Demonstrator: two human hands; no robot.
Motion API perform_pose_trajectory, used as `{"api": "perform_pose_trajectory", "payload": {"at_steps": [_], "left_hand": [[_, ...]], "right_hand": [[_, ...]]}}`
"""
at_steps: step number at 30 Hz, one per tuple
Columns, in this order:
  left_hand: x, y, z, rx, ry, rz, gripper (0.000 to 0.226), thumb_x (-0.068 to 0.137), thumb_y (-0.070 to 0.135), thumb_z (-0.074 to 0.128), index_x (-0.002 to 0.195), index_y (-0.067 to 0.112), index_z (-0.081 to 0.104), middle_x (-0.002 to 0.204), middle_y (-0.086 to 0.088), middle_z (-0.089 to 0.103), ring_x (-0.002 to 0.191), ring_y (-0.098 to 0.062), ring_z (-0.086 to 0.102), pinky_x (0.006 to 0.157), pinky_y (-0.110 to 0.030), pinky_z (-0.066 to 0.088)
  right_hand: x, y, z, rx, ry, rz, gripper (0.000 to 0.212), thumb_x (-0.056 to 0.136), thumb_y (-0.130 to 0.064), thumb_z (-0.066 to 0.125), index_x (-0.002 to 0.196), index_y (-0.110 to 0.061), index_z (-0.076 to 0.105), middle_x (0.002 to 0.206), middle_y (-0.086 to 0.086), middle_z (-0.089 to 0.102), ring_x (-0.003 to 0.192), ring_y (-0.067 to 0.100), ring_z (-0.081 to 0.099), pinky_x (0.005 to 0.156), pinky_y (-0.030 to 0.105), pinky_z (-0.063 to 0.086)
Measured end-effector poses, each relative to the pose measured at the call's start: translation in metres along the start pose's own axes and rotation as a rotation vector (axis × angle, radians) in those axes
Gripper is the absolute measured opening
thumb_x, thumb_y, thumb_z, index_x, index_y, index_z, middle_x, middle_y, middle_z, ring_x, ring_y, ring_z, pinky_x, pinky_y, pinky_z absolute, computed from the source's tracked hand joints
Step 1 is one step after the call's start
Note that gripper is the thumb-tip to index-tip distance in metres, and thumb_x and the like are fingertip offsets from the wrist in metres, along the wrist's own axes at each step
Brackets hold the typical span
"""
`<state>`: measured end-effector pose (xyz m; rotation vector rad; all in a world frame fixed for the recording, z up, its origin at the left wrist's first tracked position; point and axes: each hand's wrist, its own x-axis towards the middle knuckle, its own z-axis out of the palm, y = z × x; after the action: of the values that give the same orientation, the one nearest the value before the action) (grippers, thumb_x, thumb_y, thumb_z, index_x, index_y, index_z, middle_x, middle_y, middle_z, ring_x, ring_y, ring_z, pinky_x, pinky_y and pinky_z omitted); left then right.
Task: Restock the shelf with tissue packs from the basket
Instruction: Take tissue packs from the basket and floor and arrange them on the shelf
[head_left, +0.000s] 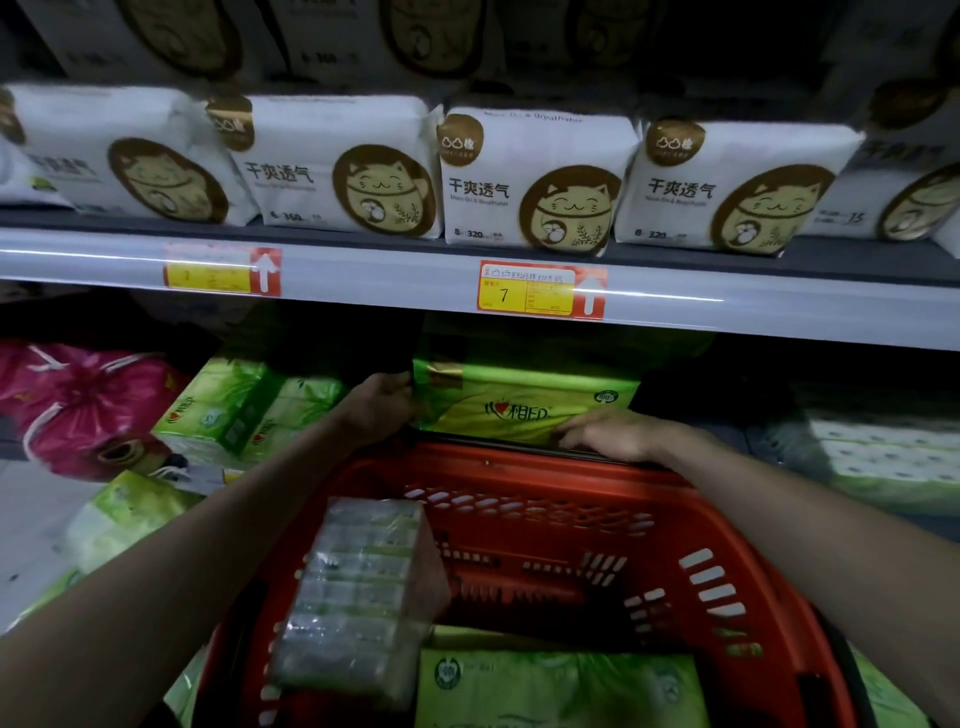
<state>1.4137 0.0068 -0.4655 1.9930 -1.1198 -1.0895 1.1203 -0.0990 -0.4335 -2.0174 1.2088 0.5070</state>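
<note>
**Tissue pack at lower shelf mouth, both hands on it**

Item: green tissue pack, lying lengthwise at the front of the lower shelf, just above the far rim of the red basket.

Open room: dark gap to the right of the pack and dark space above it, under the upper shelf edge. To the left, leaning green packs stand near.

Hands: left hand at the pack's left end, fingers curled round that edge. Right hand lies on the lower right front, fingers together and stretched along the bottom edge; thumb hidden. Both forearms reach over the basket.

In basket: 1 clear-wrapped tissue bundle tilted against the left wall; 1 flat green pack at the near end.

Surroundings: white cat-print packs in a row on the upper shelf; 2 price tags on its edge; pink pack far left; white rolls far right.
</note>
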Motion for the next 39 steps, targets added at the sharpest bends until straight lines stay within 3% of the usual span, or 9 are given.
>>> {"api": "perform_pose_trajectory", "payload": {"at_steps": [3,8,12,17,23,28,33,36,39], "left_hand": [[-0.012,0.000,-0.008,0.070,0.027,0.008,0.022,0.092,0.016,0.070,0.110,0.007,0.077,0.105,-0.010,0.077,0.099,-0.022,0.068,0.097,-0.038,0.055],[-0.080,0.037,-0.030,0.518,0.072,0.091,0.035,0.100,0.032,0.063,0.131,0.017,0.070,0.130,-0.011,0.070,0.125,-0.028,0.061,0.100,-0.029,0.046],[-0.142,0.060,-0.038,0.709,0.051,0.194,0.040,0.101,0.034,0.060,0.140,0.023,0.064,0.132,-0.011,0.069,0.127,-0.032,0.060,0.099,-0.029,0.046],[-0.195,0.081,-0.024,0.764,-0.170,0.210,0.052,0.099,0.043,0.061,0.150,0.030,0.052,0.143,-0.004,0.063,0.128,-0.024,0.059,0.103,-0.027,0.043],[-0.235,0.069,0.008,0.946,-0.546,0.027,0.069,0.104,0.047,0.052,0.163,0.036,0.017,0.168,0.000,0.028,0.153,-0.023,0.029,0.124,-0.041,0.023],[-0.219,0.028,0.009,0.807,-0.180,-0.126,0.088,0.098,0.059,0.054,0.164,0.020,0.010,0.165,-0.016,0.032,0.148,-0.036,0.037,0.115,-0.044,0.039],[-0.195,0.024,0.014,0.783,-0.081,-0.298,0.096,0.091,0.068,0.057,0.161,0.009,0.025,0.160,-0.017,0.039,0.142,-0.037,0.044,0.112,-0.042,0.043],[-0.193,0.014,0.023,0.694,-0.057,-0.355,0.112,0.086,0.065,0.067,0.163,0.010,0.007,0.162,-0.019,0.034,0.145,-0.040,0.039,0.116,-0.047,0.040],[-0.195,-0.001,0.030,0.646,-0.071,-0.389,0.125,0.082,0.062,0.073,0.162,0.020,-0.012,0.168,-0.019,0.019,0.150,-0.042,0.030,0.120,-0.053,0.033]], "right_hand": [[-0.015,0.000,0.000,0.050,0.181,-0.012,0.036,0.107,-0.040,0.052,0.133,-0.027,0.072,0.152,0.004,0.056,0.141,0.027,0.049,0.113,0.030,0.039],[-0.075,-0.016,0.010,0.077,0.416,-0.127,0.031,0.103,-0.042,0.056,0.112,-0.021,0.078,0.109,0.007,0.074,0.103,0.025,0.068,0.090,0.034,0.054],[-0.128,-0.027,0.033,0.011,0.438,-0.190,0.029,0.098,-0.048,0.057,0.112,-0.030,0.075,0.103,0.003,0.074,0.098,0.021,0.069,0.083,0.032,0.053],[-0.194,-0.022,0.068,-0.130,0.365,-0.177,0.047,0.087,-0.065,0.050,0.126,-0.042,0.064,0.111,-0.005,0.076,0.105,0.018,0.070,0.092,0.037,0.056],[-0.235,0.014,0.124,0.028,0.229,-0.196,0.016,0.100,-0.042,0.063,0.114,-0.042,0.070,0.108,-0.018,0.072,0.095,-0.002,0.067,0.081,0.022,0.049],[-0.243,0.027,0.135,0.113,0.331,-0.155,0.028,0.096,-0.050,0.061,0.121,-0.040,0.070,0.106,-0.010,0.077,0.096,0.008,0.072,0.091,0.037,0.059],[-0.235,0.028,0.132,0.026,0.325,-0.167,0.022,0.100,-0.035,0.061,0.120,-0.030,0.071,0.099,-0.006,0.075,0.083,0.009,0.071,0.079,0.034,0.060],[-0.220,0.020,0.127,-0.003,0.329,-0.167,0.029,0.098,-0.037,0.060,0.123,-0.028,0.071,0.112,-0.002,0.075,0.103,0.019,0.072,0.089,0.035,0.058],[-0.213,0.009,0.120,-0.063,0.298,-0.192,0.032,0.101,-0.036,0.059,0.130,-0.025,0.068,0.116,0.000,0.070,0.104,0.022,0.067,0.082,0.031,0.052]]}}
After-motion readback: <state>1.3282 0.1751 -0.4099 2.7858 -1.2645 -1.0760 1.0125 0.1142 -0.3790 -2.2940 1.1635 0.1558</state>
